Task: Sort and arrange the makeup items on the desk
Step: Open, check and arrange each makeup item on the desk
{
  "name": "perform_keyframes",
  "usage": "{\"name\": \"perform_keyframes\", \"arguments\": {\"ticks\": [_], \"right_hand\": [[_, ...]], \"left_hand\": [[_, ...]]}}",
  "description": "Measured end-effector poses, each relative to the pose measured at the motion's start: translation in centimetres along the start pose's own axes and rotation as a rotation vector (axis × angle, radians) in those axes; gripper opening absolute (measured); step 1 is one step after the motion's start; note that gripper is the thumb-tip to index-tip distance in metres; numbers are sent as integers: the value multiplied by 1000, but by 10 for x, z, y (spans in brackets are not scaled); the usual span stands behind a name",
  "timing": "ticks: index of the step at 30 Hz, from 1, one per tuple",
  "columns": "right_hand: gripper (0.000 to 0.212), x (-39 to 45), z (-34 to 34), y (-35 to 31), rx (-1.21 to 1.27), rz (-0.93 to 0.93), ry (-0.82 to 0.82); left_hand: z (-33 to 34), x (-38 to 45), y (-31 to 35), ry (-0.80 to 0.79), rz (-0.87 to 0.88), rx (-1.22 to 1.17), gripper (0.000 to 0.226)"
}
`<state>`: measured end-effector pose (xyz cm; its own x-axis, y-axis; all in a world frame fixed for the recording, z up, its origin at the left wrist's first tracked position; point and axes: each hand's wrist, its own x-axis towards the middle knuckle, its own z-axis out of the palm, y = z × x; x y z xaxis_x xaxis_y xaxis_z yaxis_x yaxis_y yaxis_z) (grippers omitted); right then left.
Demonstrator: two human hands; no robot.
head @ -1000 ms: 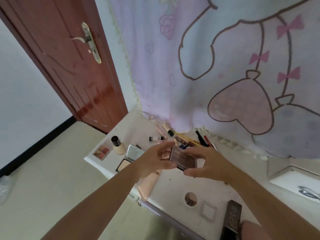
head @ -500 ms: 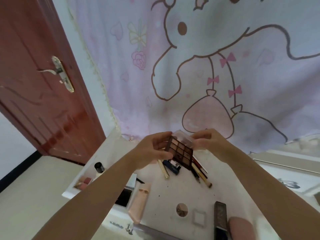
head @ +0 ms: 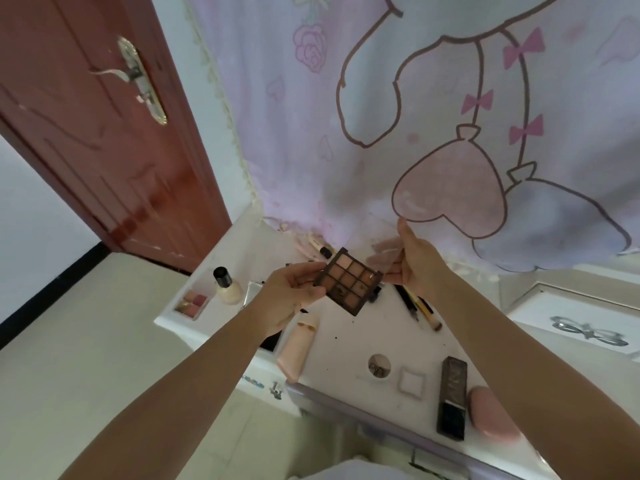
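A dark square eyeshadow palette (head: pixel 349 285) with brown and beige pans is held above the white desk (head: pixel 346 341). My left hand (head: pixel 289 296) pinches its left edge. My right hand (head: pixel 415 261) grips the palette's clear lid (head: pixel 384 252), swung open to the right. Below on the desk lie a cream bottle with a black cap (head: pixel 227 285), a small pink palette (head: pixel 192 304), a peach tube (head: pixel 298 346), several pencils (head: pixel 417 308), a dark rectangular case (head: pixel 452 396) and a pink round compact (head: pixel 491 415).
A pink cartoon curtain (head: pixel 415 116) hangs right behind the desk. A red-brown door (head: pixel 104 133) stands at the left. The desk has a round cable hole (head: pixel 379 365) and a small white square dish (head: pixel 412 382). A white cabinet (head: pixel 571 323) is at the right.
The palette was lifted off the desk and its clear lid swung open to the right. The camera has shifted, so the desk sits lower in view than a second ago.
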<state>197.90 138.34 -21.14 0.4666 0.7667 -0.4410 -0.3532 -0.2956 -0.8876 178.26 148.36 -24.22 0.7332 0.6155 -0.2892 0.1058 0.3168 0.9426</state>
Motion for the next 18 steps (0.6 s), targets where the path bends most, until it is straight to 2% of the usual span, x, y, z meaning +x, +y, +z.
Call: {"name": "perform_keyframes", "arguments": {"ticks": [3, 7, 11, 14, 18], "right_hand": [[56, 9, 7, 9, -8, 60, 8], [46, 18, 9, 41, -168, 120, 33], [32, 24, 5, 89, -200, 189, 41], [23, 28, 2, 119, -322, 196, 89], [19, 30, 6, 140, -545, 148, 29]], "left_hand": [[-1, -6, -14, 43, -28, 28, 40], [-4, -19, -52, 138, -94, 122, 41], [-2, -34, -94, 205, -221, 179, 42], [2, -40, -119, 227, -296, 242, 44], [9, -44, -136, 273, -337, 368, 43]]}}
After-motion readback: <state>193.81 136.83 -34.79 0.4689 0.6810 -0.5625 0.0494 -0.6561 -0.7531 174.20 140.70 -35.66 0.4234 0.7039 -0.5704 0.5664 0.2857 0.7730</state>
